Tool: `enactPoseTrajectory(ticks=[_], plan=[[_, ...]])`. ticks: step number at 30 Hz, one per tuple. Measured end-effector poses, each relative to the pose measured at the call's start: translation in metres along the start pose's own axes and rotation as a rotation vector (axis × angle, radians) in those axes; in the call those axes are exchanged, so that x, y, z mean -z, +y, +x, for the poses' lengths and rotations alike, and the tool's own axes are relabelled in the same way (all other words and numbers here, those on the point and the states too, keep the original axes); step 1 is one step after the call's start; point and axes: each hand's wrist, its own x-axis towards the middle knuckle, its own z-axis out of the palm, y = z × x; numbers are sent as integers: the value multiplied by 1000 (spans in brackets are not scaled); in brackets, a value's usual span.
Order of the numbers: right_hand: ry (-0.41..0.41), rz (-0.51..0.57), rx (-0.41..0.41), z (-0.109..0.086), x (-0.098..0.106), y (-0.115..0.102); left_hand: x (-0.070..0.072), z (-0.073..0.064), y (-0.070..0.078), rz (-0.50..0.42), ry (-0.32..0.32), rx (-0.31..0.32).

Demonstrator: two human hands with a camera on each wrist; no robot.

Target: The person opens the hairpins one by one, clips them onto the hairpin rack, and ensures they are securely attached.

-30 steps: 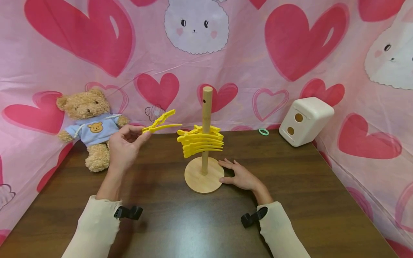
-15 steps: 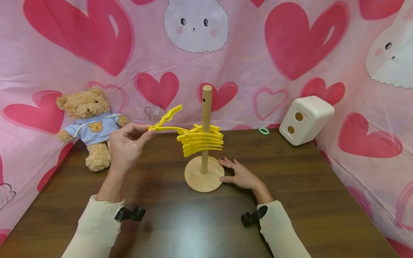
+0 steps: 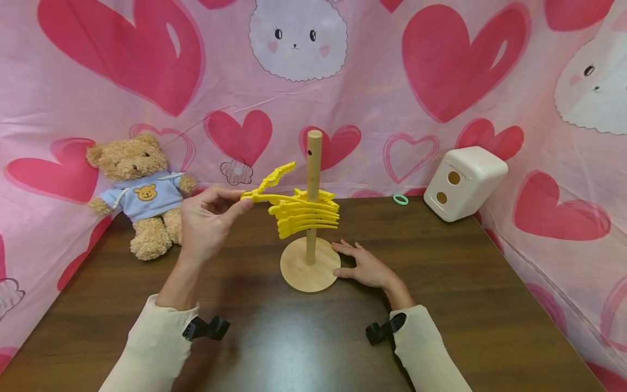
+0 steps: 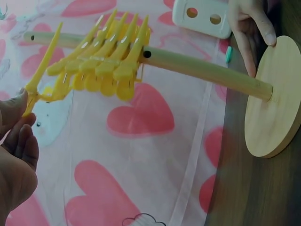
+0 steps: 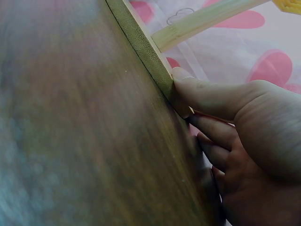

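Note:
My left hand point(image 3: 208, 220) pinches the end of a yellow hair clip point(image 3: 278, 177) between thumb and fingers. The clip's jaws are spread: one prong angles up before the post, the other overlaps the clips there. Several matching yellow hair clips point(image 4: 106, 66) are clamped one above another around a wooden post point(image 3: 314, 163). The post rises from a round wooden base point(image 3: 301, 277) on the table. My right hand point(image 3: 366, 267) rests at the base's right edge, fingers extended and spread, with its thumb point(image 5: 202, 94) touching the rim.
A teddy bear point(image 3: 142, 196) in a blue shirt sits at the left behind my left arm. Toward the back right are a mint-green ring point(image 3: 400, 200) and a white box point(image 3: 470, 179) with round holes. A pink heart-patterned cloth point(image 3: 372, 98) hangs behind the dark wooden table point(image 3: 441, 272).
My left hand has moved right with the hair clip, bringing its spread jaws up to the post. My right hand and the stand have stayed in place.

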Motion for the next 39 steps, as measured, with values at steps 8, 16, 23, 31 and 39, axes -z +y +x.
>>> enactPoseTrajectory(ticks=[8, 16, 23, 31, 39], plan=[[4, 6, 8, 0, 0, 1, -11, 0, 5, 43, -51, -2], [18, 20, 30, -1, -2, 2, -23, 0, 4, 19, -91, -14], [13, 24, 19, -1, -1, 0, -31, 1, 6, 81, -116, -38], [6, 26, 12, -1, -1, -1, -36, 2, 6, 83, -131, -77], [3, 17, 3, 0, 0, -2, -34, 2, 6, 170, -139, -90]])
